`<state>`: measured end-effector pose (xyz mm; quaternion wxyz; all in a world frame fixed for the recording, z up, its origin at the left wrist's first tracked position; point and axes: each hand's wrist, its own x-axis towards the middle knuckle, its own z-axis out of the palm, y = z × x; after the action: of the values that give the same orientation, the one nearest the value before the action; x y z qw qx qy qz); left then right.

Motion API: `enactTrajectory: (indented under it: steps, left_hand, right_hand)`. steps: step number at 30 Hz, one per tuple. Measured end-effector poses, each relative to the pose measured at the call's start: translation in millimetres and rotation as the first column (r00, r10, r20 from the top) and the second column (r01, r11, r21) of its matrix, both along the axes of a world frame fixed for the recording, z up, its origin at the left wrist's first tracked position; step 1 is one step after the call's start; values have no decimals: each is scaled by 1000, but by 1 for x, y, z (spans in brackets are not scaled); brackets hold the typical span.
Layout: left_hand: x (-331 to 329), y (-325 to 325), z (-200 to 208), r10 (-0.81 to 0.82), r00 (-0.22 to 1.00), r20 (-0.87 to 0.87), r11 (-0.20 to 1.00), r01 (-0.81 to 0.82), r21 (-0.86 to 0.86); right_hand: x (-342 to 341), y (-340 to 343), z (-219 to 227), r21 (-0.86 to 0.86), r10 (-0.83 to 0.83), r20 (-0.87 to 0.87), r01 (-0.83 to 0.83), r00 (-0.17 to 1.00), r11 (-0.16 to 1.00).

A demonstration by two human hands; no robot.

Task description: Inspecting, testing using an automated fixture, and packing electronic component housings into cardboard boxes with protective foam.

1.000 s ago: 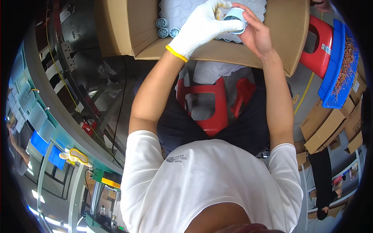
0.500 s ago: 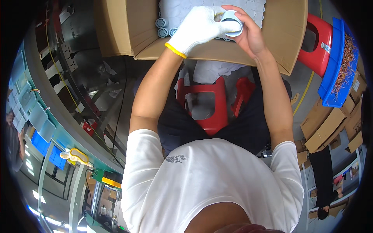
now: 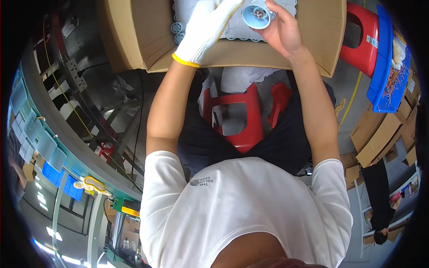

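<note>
My right hand, bare, grips a light blue plastic cup-shaped part over the carton. Its hollow end faces up toward me, with ribs and a small coppery piece inside. My left hand wears a white knitted glove with a yellow cuff and is raised beside the part, apart from it. Its fingers stretch out, partly cut off by the upper edge, and nothing shows in them. Below both hands is the open cardboard carton, holding white scalloped sheeting and several light blue round parts along its left side.
A red stool stands between my legs, another red stool right of the carton. Beyond that is a blue tray of thin coppery wires, with a white glove above it. Green-edged bench at left; a person in black far right.
My left hand has come off the cup-shaped part and moved left. My right hand keeps hold, with the hollow end now turned toward me. A white glove has appeared over the blue tray.
</note>
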<state>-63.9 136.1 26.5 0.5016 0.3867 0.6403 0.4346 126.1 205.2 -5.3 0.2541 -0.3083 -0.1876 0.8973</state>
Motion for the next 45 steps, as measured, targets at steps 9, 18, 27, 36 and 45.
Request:
enactTrajectory:
  steps: [9,18,27,36,45]
  left_hand:
    - [11,-1,0,84,778,-623,841,280,463]
    - [21,2,23,54,692,-719,848,349,400]
    - [21,-21,-31,-155,527,-835,932,358,52]
    - [23,-20,-47,-64,503,-862,946,304,108]
    - [12,-16,-43,-185,564,-804,939,344,25]
  right_hand:
    - [11,9,-8,39,-23,-15,23,1000,999]
    - [4,6,-19,39,64,137,-70,988,997]
    - [7,-5,-51,54,221,153,-232,963,971]
    - [-15,-23,-40,44,2,296,-15,955,999]
    - [-29,-23,-35,206,-55,343,-18,938,978]
